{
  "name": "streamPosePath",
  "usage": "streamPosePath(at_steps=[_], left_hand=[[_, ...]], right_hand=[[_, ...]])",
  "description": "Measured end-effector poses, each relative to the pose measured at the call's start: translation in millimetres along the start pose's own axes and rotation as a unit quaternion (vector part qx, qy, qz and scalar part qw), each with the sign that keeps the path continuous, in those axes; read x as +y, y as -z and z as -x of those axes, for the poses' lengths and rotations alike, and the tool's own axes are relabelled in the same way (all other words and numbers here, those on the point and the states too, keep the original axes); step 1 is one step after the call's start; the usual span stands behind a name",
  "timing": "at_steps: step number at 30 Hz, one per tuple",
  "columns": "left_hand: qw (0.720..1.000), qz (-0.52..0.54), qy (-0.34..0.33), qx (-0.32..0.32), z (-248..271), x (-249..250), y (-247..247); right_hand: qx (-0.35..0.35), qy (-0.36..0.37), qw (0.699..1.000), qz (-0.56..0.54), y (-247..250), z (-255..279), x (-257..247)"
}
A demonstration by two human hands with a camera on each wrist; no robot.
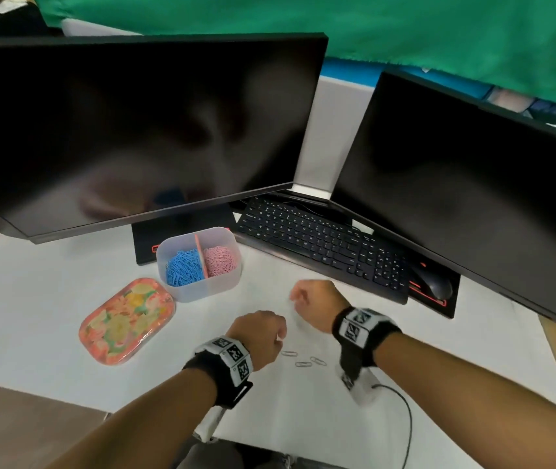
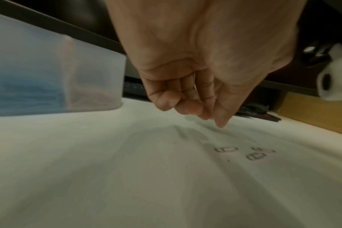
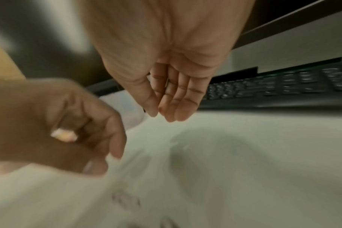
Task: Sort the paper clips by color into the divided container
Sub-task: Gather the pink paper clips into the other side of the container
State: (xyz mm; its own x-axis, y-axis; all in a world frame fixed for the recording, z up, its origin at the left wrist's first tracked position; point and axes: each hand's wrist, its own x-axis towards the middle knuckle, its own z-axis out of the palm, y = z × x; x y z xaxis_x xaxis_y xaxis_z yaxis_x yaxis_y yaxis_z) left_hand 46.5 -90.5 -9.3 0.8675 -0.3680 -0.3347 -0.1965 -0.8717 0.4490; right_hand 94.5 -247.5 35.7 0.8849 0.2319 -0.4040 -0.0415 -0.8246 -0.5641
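The translucent divided container (image 1: 202, 290) stands on the white table, with blue paper clips (image 1: 183, 268) in its left half and pink paper clips (image 1: 220, 260) in its right half. Three pale paper clips (image 1: 303, 363) lie loose just right of my left hand (image 1: 281, 333); they also show in the left wrist view (image 2: 226, 149). My left hand (image 2: 211, 117) hovers low, fingers curled against the thumb, and a thin glint of wire shows between them. My right hand (image 1: 298, 299) is farther back; its fingers (image 3: 178, 108) are nearly straight beside the thumb, with nothing seen between.
A floral lid (image 1: 127, 321) lies left of the container. Two dark monitors (image 1: 134, 130) stand behind, with a black keyboard (image 1: 320, 245) and mouse (image 1: 434, 284) at the right. A thin cable (image 1: 408, 421) runs off my right wrist over the table's near edge.
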Motion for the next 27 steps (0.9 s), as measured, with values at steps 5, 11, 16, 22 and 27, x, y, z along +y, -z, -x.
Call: streamPosePath(at_steps=[5, 11, 16, 22, 27], left_hand=[[0.997, -0.059, -0.035, -0.046, -9, 20, -20], [0.990, -0.116, -0.023, -0.072, -12, 27, -24], [0.994, -0.088, -0.011, -0.072, -9, 27, -28], [0.994, 0.105, 0.020, -0.002, -5, 7, -22], [0.991, 0.126, 0.038, 0.029, -3, -4, -17]], right_hand=[[-0.052, 0.002, 0.993, 0.104, -29, 47, 54], [-0.039, 0.019, 0.993, 0.112, -51, 56, 71], [-0.027, 0.009, 0.994, 0.103, -55, 53, 73], [-0.040, 0.045, 0.992, 0.108, -59, 60, 72], [-0.054, 0.106, 0.979, 0.164, -67, 61, 60]])
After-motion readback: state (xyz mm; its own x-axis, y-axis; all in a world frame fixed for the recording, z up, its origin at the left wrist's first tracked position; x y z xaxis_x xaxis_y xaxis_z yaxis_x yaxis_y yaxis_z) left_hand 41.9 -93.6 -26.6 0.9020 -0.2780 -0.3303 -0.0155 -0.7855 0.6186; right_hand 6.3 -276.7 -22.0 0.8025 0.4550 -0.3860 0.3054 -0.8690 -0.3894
